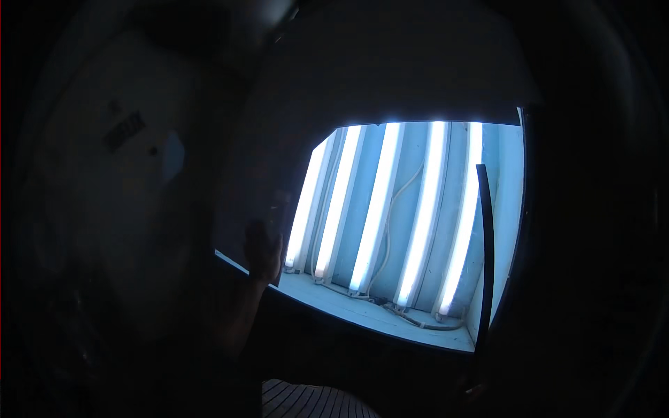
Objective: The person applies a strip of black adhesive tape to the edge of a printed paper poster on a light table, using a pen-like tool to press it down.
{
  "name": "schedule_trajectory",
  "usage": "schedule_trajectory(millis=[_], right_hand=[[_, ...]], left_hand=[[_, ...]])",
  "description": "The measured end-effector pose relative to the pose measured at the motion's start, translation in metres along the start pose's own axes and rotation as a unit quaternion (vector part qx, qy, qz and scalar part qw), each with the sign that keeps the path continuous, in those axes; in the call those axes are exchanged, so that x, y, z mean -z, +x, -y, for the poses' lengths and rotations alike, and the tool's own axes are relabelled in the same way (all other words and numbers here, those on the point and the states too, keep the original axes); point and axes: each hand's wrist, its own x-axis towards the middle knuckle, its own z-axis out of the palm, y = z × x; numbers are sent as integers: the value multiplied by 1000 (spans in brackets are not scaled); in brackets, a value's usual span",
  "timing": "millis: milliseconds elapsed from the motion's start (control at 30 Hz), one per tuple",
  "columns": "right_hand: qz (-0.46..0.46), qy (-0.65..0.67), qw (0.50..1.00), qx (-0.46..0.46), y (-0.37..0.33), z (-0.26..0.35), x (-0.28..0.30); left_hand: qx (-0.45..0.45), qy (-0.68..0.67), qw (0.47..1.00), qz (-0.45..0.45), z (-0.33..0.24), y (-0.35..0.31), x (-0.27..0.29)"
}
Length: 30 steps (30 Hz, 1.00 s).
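The scene is very dark except for a lit box (418,327) with several glowing white tubes (376,209) standing side by side and pale cables running along its floor. My left hand (263,252) shows as a silhouette at the box's left edge, fingers up against a large dark panel (362,76) that covers the upper part of the opening. Whether it grips the panel is hidden by the dark. A thin black strip (483,258) stands upright along the box's right side. A faint shape at its lower end (475,390) may be my right hand.
A pale rounded surface with a small dark label (125,129) lies in shadow at the left. A ribbed, striped surface (313,403) shows at the bottom edge. Everything around the box is black.
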Motion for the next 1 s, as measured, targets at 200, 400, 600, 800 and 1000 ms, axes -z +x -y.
schedule_trajectory(millis=[200,400,600,800,1000], right_hand=[[5,86,996,25,62,207,120],[29,120,992,7,62,221,149],[44,198,978,40,64,204,133],[341,402,831,-177,81,181,94],[-122,205,949,205,107,308,149]], left_hand=[[-229,-144,963,-1,-91,-157,39],[-210,65,970,-100,-111,-56,40],[-251,-70,965,-24,-196,-69,34],[-269,-131,953,-41,-221,-46,28],[-310,-102,931,-163,-218,96,48]])
